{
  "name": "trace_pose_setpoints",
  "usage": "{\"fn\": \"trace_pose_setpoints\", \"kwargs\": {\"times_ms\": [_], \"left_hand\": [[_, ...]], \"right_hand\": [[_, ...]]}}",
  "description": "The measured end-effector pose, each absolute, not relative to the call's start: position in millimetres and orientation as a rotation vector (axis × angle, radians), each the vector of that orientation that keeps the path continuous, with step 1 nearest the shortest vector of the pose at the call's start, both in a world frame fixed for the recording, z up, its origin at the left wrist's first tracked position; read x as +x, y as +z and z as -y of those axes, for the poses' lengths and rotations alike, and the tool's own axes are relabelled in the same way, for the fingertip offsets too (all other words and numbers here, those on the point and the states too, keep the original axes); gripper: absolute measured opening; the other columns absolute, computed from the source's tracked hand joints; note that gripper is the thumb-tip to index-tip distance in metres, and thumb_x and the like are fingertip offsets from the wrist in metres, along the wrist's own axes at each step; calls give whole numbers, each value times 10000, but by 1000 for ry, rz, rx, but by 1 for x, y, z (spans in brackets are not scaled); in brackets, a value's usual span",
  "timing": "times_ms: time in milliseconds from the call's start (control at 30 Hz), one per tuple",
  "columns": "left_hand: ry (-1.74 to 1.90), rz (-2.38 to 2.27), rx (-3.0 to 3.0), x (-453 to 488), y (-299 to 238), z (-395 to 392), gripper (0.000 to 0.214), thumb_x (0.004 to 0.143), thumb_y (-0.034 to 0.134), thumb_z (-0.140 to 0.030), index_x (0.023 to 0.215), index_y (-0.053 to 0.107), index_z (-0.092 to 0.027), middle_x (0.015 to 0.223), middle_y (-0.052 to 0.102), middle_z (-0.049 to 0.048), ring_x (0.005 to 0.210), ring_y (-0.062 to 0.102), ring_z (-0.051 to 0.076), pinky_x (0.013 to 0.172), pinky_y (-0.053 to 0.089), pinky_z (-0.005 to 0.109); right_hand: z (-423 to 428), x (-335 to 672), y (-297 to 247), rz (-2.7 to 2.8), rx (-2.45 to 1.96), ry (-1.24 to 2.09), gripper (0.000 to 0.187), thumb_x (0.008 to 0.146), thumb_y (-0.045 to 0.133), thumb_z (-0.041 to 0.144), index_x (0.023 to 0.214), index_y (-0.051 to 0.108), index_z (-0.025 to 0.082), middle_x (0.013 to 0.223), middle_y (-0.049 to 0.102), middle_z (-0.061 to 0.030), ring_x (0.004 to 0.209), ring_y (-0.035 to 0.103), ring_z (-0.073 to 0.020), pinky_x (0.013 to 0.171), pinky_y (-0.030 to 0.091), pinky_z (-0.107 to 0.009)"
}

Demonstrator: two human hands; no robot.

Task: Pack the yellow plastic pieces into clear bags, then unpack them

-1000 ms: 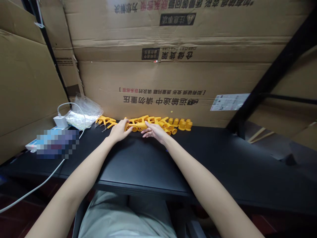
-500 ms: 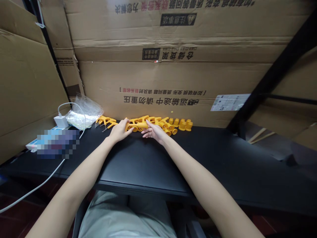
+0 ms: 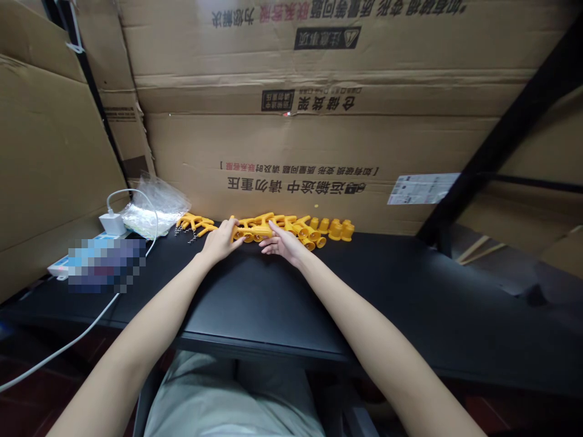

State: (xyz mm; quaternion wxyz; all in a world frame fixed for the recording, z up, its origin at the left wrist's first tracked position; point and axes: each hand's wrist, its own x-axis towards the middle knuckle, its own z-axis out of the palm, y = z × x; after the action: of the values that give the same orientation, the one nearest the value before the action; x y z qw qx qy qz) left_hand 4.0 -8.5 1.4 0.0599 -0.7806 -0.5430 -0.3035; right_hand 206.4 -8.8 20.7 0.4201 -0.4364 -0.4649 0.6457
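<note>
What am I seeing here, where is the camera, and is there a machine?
No machine: these are a person's bare left hand and right hand, viewed by a camera worn on the head, looking forward and down. On the black tabletop lie yellow corkscrew pieces with metal spirals, more yellow parts and bell-shaped yellow cups, with a clear plastic bag behind. The left hand holds one end of a yellow handle; the right hand is at its other end, its grip hard to judge.

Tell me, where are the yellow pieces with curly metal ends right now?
In the head view, the yellow pieces with curly metal ends lie left of centre on the black table, between the clear plastic bag and the left hand.
</note>
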Motion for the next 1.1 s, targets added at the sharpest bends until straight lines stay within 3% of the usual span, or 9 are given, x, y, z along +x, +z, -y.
{"fn": "trace_pose_setpoints", "kwargs": {"times_ms": [167,267,333,433,600,733,933,1100], "left_hand": [[-1042,1548,-2441,3,0,8,630,801,592,-477,1321,341,-224,1279,520,110,1101,579,241,860,495,351],[-1112,1481,-2460,0,-1,6,678,831,549,-474,1388,254,-223,1361,452,127,1156,545,235,905,480,359],[-1110,1483,-2446,-2,-1,4,603,863,506,-425,1376,279,-205,1351,461,131,1170,535,233,936,463,369],[-1058,1512,-2426,-4,-2,1,483,878,477,-350,1319,363,-189,1294,513,122,1172,533,235,964,445,380],[-971,1550,-2414,-6,-3,-1,399,873,475,-302,1243,437,-159,1237,557,128,1163,541,242,974,438,377],[-955,1554,-2420,-6,-3,-2,374,872,471,-291,1221,453,-158,1212,573,125,1148,549,238,965,443,371],[-942,1542,-2461,-5,-5,-2,368,863,474,-264,1215,453,-160,1198,586,124,1126,559,231,947,452,375],[-950,1508,-2501,-6,-7,-3,365,853,483,-247,1210,459,-175,1206,591,111,1117,562,222,946,453,369]], "right_hand": [[5,206,21,956,-936,1709,227,943,436,306,866,577,145,692,696,-61,576,661,-127,652,546,-242],[-1,205,23,918,-897,1564,143,920,458,263,862,554,174,735,691,-51,674,682,-141,730,551,-265],[-8,203,23,974,-906,1329,70,877,526,270,902,526,204,804,691,-33,746,686,-152,776,546,-289],[-20,199,20,1217,-1003,842,255,808,606,325,1019,501,227,994,677,-47,905,667,-187,848,518,-334],[-31,190,7,1847,-1209,104,393,856,481,283,1234,481,174,1294,558,-140,1183,526,-268,1006,376,-426],[-28,179,-6,2189,-1334,-205,440,864,418,198,1294,473,124,1380,487,-166,1242,469,-291,1097,199,-492],[-27,166,-10,2283,-1501,-286,510,851,472,231,1348,434,122,1414,437,-196,1322,359,-335,1094,112,-597],[-40,179,16,2440,-1557,86,707,755,647,394,1390,393,213,1503,314,-140,1395,232,-345,1093,140,-617]]}}
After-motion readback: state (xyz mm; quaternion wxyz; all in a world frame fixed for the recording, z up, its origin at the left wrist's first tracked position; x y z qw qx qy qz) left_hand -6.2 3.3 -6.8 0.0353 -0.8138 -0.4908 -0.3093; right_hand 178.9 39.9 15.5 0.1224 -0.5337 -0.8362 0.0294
